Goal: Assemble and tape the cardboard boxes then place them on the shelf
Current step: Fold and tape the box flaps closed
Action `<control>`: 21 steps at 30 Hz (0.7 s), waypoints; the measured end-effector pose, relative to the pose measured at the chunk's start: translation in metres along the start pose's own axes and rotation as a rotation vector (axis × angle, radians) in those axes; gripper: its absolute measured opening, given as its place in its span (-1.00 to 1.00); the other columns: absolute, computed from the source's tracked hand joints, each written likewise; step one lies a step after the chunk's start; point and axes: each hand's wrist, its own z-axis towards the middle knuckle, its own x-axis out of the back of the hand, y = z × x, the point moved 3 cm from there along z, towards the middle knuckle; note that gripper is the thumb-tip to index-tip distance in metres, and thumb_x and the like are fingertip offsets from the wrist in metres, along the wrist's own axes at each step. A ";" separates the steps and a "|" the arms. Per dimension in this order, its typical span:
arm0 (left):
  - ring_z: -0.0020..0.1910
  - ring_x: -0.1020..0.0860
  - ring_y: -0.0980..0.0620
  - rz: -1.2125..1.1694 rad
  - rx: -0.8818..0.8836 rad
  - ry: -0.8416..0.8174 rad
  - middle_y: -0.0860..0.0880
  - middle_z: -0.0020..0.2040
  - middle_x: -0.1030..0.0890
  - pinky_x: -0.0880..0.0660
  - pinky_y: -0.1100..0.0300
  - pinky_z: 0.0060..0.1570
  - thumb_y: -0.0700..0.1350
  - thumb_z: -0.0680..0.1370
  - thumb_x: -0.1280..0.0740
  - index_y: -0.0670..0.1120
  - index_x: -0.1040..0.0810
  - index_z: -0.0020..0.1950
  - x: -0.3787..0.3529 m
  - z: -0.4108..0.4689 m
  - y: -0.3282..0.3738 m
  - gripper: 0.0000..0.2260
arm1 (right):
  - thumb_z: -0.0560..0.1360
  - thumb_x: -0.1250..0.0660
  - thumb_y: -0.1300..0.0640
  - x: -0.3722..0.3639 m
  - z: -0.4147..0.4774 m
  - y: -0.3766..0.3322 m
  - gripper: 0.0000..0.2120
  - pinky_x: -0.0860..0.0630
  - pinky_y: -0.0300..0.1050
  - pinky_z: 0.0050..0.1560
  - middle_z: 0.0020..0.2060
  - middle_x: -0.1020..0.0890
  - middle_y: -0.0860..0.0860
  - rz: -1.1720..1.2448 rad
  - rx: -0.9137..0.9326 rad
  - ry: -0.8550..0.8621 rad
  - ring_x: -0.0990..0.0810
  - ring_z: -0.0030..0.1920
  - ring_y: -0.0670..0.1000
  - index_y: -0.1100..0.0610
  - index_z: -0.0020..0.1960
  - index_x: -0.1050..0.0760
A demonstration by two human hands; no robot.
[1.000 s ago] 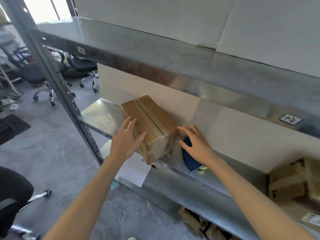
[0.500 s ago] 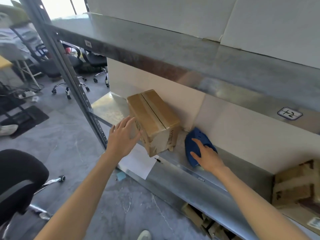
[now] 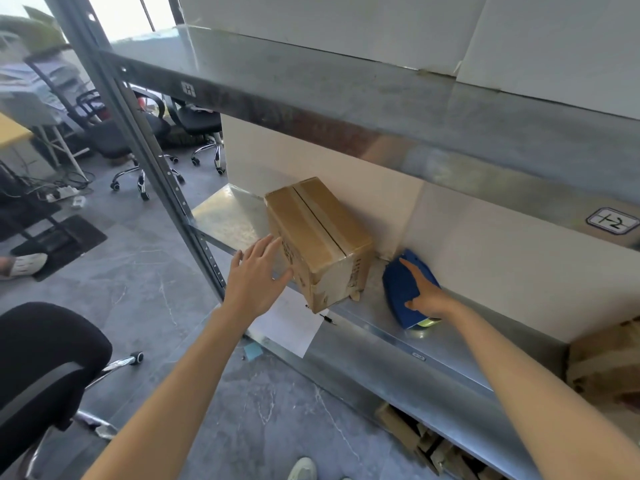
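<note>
Our left hand (image 3: 258, 277) spread against the box (image 3: 318, 233), seems light, stiff, grab opposite sides; right hand (image 3: 427, 297) on dispenser (image 3: 398, 287), grip unclear.

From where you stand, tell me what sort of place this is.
Probably a storeroom or packing corner of an office: labelled metal shelving, a taped cardboard box on the shelf beside a blue tape dispenser, and wheeled office chairs on the floor behind.
</note>
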 end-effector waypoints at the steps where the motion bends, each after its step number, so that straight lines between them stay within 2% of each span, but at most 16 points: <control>1: 0.57 -0.16 -0.02 -0.002 -0.002 0.001 0.00 0.59 -0.20 -0.05 -0.08 0.54 0.18 0.63 -0.20 0.00 -0.21 0.58 0.001 0.000 -0.001 -0.43 | 0.50 -0.27 0.42 0.001 0.001 -0.001 -0.08 -0.52 0.10 0.16 0.50 -0.19 0.01 0.017 -0.006 -0.002 -0.40 0.35 0.28 -0.19 0.57 0.15; 2: 0.57 -0.16 -0.02 -0.003 -0.005 0.001 0.00 0.59 -0.20 -0.05 -0.08 0.54 0.18 0.63 -0.20 0.00 -0.21 0.58 0.002 0.000 -0.001 -0.43 | 0.48 -0.26 0.45 0.002 0.003 -0.002 -0.07 -0.53 0.12 0.16 0.51 -0.17 0.03 0.034 -0.016 0.000 -0.38 0.37 0.30 -0.18 0.57 0.13; 3: 0.57 -0.16 -0.02 -0.005 -0.007 0.001 0.00 0.59 -0.20 -0.04 -0.08 0.54 0.18 0.63 -0.20 0.01 -0.21 0.58 0.003 0.000 -0.002 -0.44 | 0.47 -0.25 0.47 0.002 0.004 -0.003 -0.06 -0.57 0.07 0.07 0.52 -0.17 0.04 0.051 -0.024 0.008 -0.42 0.32 0.28 -0.18 0.58 0.12; 5: 0.57 -0.16 -0.02 -0.017 -0.011 0.001 0.01 0.59 -0.21 -0.04 -0.09 0.54 0.17 0.63 -0.19 0.01 -0.21 0.58 0.006 -0.001 -0.003 -0.45 | 0.45 -0.22 0.50 0.003 0.005 -0.004 -0.06 -0.51 -0.21 -0.23 0.54 -0.13 0.00 0.057 -0.034 0.024 -0.47 0.18 0.14 -0.15 0.58 0.09; 6: 0.57 -0.16 -0.01 -0.023 -0.014 0.001 0.01 0.59 -0.22 -0.04 -0.09 0.55 0.17 0.64 -0.19 0.01 -0.21 0.58 0.007 -0.001 -0.003 -0.45 | 0.45 -0.21 0.51 0.003 0.005 -0.004 -0.07 -0.45 -0.24 -0.26 0.54 -0.13 -0.01 0.049 -0.041 0.026 -0.47 0.17 0.15 -0.15 0.58 0.08; 8: 0.56 -0.17 -0.02 -0.034 -0.022 0.003 0.01 0.58 -0.23 -0.05 -0.10 0.54 0.16 0.64 -0.19 0.01 -0.22 0.58 0.010 0.000 -0.004 -0.46 | 0.45 -0.19 0.50 0.004 0.003 0.000 -0.10 -0.48 -0.11 -0.19 0.51 -0.21 0.06 0.019 -0.050 0.027 -0.49 0.21 0.25 -0.13 0.58 0.06; 9: 0.56 -0.18 -0.02 -0.039 -0.025 0.005 0.01 0.58 -0.24 -0.06 -0.10 0.54 0.16 0.64 -0.19 0.01 -0.23 0.57 0.011 0.000 -0.005 -0.46 | 0.46 -0.18 0.50 0.003 0.001 0.002 -0.12 -0.48 -0.04 -0.16 0.47 -0.28 0.15 0.007 -0.050 0.027 -0.52 0.15 0.29 -0.13 0.58 0.04; 10: 0.56 -0.18 -0.03 -0.045 -0.028 0.007 0.01 0.58 -0.24 -0.06 -0.10 0.54 0.16 0.64 -0.19 0.01 -0.23 0.57 0.013 0.001 -0.005 -0.47 | 0.46 -0.17 0.49 0.003 -0.003 0.003 -0.14 -0.47 -0.01 -0.21 0.40 -0.36 0.26 -0.001 -0.055 0.027 -0.55 0.01 0.28 -0.14 0.56 0.01; 11: 0.56 -0.19 -0.03 -0.053 -0.033 0.011 0.01 0.57 -0.25 -0.06 -0.10 0.54 0.15 0.63 -0.19 0.01 -0.24 0.56 0.014 0.001 -0.006 -0.48 | 0.46 -0.17 0.46 0.004 -0.008 0.003 -0.17 -0.42 -0.06 -0.32 0.30 -0.45 0.33 -0.007 -0.066 0.038 -0.53 -0.16 0.21 -0.17 0.54 -0.03; 12: 0.55 -0.19 -0.04 -0.059 -0.040 0.015 0.01 0.57 -0.26 -0.06 -0.09 0.54 0.14 0.64 -0.20 0.01 -0.25 0.56 0.015 0.003 -0.007 -0.48 | 0.46 -0.16 0.43 0.005 -0.013 0.002 -0.20 -0.35 -0.15 -0.43 0.16 -0.52 0.33 0.001 -0.082 0.068 -0.47 -0.29 0.13 -0.21 0.51 -0.08; 14: 0.54 -0.22 -0.04 -0.061 -0.056 0.020 0.01 0.55 -0.28 -0.06 -0.08 0.53 0.13 0.64 -0.19 0.00 -0.27 0.55 0.016 0.005 -0.006 -0.50 | 0.49 -0.18 0.32 0.009 -0.024 -0.002 -0.31 -0.29 -0.25 -0.53 -0.05 -0.57 0.23 0.047 -0.089 0.164 -0.46 -0.36 0.06 -0.28 0.44 -0.17; 17: 0.52 -0.26 -0.05 -0.081 -0.094 0.029 0.01 0.53 -0.32 -0.10 -0.07 0.52 0.10 0.64 -0.19 -0.03 -0.30 0.53 0.018 0.009 -0.001 -0.53 | 0.61 -0.23 0.04 0.017 -0.039 -0.017 -0.50 -0.39 -0.28 -0.33 0.12 -0.51 -0.03 0.028 0.011 0.241 -0.51 -0.14 -0.01 -0.30 0.45 -0.16; 19: 0.51 -0.27 -0.05 -0.118 -0.118 0.039 0.00 0.52 -0.33 -0.12 -0.07 0.50 0.10 0.64 -0.21 -0.04 -0.33 0.51 0.021 0.011 0.004 -0.54 | 0.60 -0.25 -0.10 0.024 -0.051 -0.029 -0.51 -0.40 -0.25 -0.18 0.12 -0.43 -0.11 -0.022 0.071 0.297 -0.50 -0.01 -0.01 -0.29 0.47 -0.16; 21: 0.52 -0.25 -0.04 -0.171 -0.133 0.055 0.00 0.53 -0.33 -0.13 -0.05 0.50 0.10 0.64 -0.22 -0.05 -0.35 0.51 0.024 0.012 0.009 -0.53 | 0.57 -0.26 -0.16 0.032 -0.063 -0.041 -0.55 -0.42 -0.14 -0.20 0.05 -0.53 -0.12 -0.149 0.095 0.396 -0.55 -0.11 0.01 -0.34 0.41 -0.21</control>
